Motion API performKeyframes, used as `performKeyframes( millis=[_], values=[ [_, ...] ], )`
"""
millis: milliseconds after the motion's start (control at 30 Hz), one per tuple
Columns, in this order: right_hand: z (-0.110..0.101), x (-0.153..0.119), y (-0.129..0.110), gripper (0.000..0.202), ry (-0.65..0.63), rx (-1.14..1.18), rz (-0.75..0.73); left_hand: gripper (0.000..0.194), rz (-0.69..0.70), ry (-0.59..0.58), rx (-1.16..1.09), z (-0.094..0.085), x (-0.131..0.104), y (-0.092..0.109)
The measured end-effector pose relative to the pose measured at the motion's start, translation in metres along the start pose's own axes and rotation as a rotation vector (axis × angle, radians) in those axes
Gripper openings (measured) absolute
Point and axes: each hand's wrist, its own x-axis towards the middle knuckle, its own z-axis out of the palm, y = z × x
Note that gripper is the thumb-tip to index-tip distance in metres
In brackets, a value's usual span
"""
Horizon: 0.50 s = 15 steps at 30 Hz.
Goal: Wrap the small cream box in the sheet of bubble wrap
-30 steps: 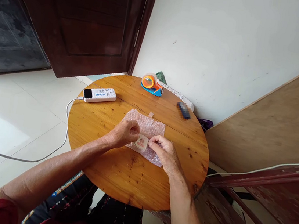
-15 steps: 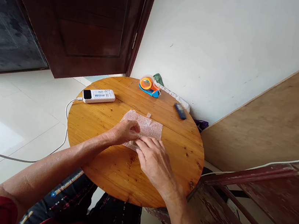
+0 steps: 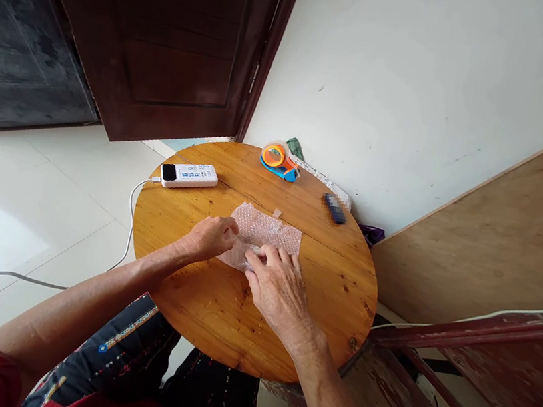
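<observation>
A sheet of clear, pinkish bubble wrap (image 3: 272, 230) lies on the round wooden table (image 3: 321, 284), its near part folded or bunched under my hands. My left hand (image 3: 210, 235) is at the wrap's left edge, its fingers curled together over it; the fingertips are partly hidden. Over the near right part rests my right hand (image 3: 279, 289), with bent fingers and the thumb closed on the folded wrap. Whether something lies inside the fold I cannot make out. A small piece of tape (image 3: 277, 213) shows at the wrap's far edge.
An orange and blue tape dispenser (image 3: 279, 159) stands at the far edge. To the left lies a white power bank (image 3: 189, 176) with a cable (image 3: 131, 211). A blurred dark object (image 3: 334, 208) is at the far right. A wooden chair (image 3: 465, 338) stands right of the table.
My left hand has moved left, away from my right hand, to the wrap's left edge. My right hand stays on the wrap, its fingers more bent. The view has shifted slightly.
</observation>
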Motion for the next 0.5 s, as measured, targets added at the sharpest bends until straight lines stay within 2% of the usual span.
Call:
performKeyframes(
  millis=[133,200,300,433,500],
  values=[
    [0.004,0.001,-0.001,0.02,-0.006,-0.034,-0.009,0.037,-0.039,0.058,0.139,-0.005,-0.004,-0.006],
    [0.005,0.001,0.0,0.021,-0.006,-0.042,-0.006,0.043,-0.087,0.007,0.139,-0.012,-0.006,-0.007],
    [0.007,0.0,0.0,0.02,-0.005,-0.058,0.002,0.049,-0.169,-0.09,0.003,-0.017,-0.005,-0.007],
    [0.007,0.0,0.001,0.018,-0.006,-0.064,-0.006,0.052,-0.265,-0.102,-0.221,-0.013,-0.003,-0.003],
    [0.008,0.0,0.002,0.018,-0.007,-0.068,-0.014,0.046,-0.269,-0.125,-0.332,-0.008,-0.005,0.001]
  ],
)
